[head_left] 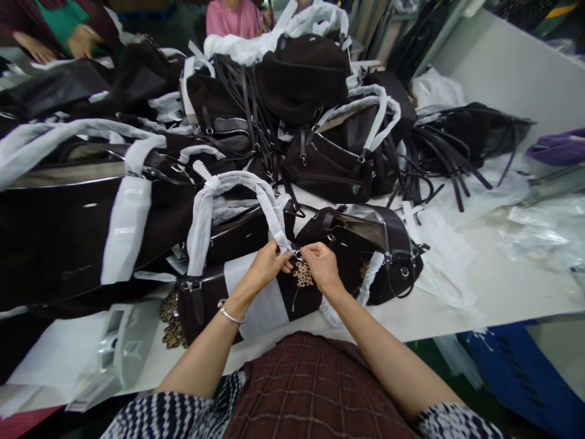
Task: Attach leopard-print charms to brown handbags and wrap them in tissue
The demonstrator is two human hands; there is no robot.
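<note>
Far left on the near side, leopard-print flowers [173, 320] sit against the dark bag [205, 308], which lies along the surface's [516, 289] near edge, seemingly for easy reach. The left hand's [267, 265] fingers curl at the wrapped handle's [201, 225] foot, their grip hidden: can't tell. The right hand's [322, 265] fingers pinch a metal ring [297, 253], apparently steadying it above a leopard-print charm [302, 274].

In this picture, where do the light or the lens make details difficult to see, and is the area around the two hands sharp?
Head view: the large dark bag at left loses much surface detail and seems stretched by the wide lens; clear plastic at right shows glare; left hand and right hand read clearly, but the small ring between them is soft.
</note>
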